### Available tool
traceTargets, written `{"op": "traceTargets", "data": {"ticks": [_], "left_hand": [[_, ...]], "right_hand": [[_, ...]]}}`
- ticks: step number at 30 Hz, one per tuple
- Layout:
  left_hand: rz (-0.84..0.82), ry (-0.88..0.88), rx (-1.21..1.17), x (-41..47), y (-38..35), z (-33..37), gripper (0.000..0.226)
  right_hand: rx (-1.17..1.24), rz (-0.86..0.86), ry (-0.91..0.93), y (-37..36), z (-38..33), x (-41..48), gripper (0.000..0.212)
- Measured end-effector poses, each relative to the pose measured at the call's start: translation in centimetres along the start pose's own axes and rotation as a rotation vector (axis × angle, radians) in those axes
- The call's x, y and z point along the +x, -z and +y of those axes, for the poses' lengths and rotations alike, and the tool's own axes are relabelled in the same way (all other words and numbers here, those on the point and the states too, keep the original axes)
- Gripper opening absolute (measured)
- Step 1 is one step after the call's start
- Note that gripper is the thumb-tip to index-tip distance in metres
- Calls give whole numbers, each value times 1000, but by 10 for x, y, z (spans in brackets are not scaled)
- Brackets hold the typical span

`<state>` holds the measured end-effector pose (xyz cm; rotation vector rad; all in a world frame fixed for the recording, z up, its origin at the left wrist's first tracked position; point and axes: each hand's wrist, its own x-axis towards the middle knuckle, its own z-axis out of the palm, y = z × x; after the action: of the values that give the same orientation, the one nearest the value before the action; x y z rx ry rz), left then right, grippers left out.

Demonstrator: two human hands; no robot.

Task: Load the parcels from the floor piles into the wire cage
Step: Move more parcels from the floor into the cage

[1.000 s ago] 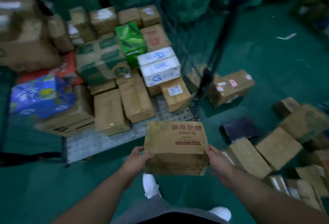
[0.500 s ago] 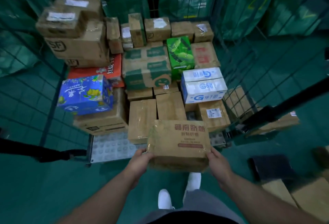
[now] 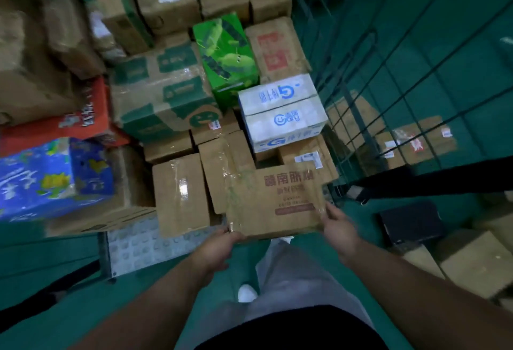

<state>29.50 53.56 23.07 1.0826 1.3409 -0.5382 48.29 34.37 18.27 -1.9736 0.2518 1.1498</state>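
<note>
Low in the middle of the view, both hands hold one brown parcel (image 3: 274,202) with red writing on top. The left hand (image 3: 219,249) grips its near left corner, at about 7 o'clock of the parcel. The right hand (image 3: 340,224) grips its near right corner, at about 4 o'clock. The parcel lies flat over the front part of the wire cage (image 3: 358,116), above other brown boxes. I cannot tell if it touches them.

At 12 o'clock from the parcel sits a white box (image 3: 283,116) with blue marks. Past that, at 11 o'clock, stands a bright green box (image 3: 224,55). At 9 o'clock, just beside the parcel, lies a taped brown box (image 3: 180,194). Far out at 9 o'clock is a blue box (image 3: 52,177), with a red box (image 3: 55,130) behind it. The bumpy metal floor (image 3: 138,247) of the cage shows at 8 o'clock.

Outside the cage, at 3 o'clock, a black parcel (image 3: 410,222) lies on the green floor (image 3: 55,322). More brown boxes (image 3: 477,263) lie at 4 o'clock. A white shoe (image 3: 247,292) is at 6 o'clock.
</note>
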Motion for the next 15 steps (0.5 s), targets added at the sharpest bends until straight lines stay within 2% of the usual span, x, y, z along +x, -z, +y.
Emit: {"op": "traceTargets", "data": {"ticks": [2,5,8,11,15], "left_hand": [[-12,17,-3,25,-18,21,31],[-33,25,-6,66,-49,59,11],[-92,57,-80,107,-75,86,21],[-41,116,-164,143,-85,102,16],[-52,206,-267,181,-93,115,28]], "right_hand": [[-29,15,-34,13,-7,34,38],[-72,53,-86,37,-21,95,35],[-25,143,-96,55,-36,143,33],[1,160,-136,53,-62,173,31],[100,236,-170,39,-70,204,56]]}}
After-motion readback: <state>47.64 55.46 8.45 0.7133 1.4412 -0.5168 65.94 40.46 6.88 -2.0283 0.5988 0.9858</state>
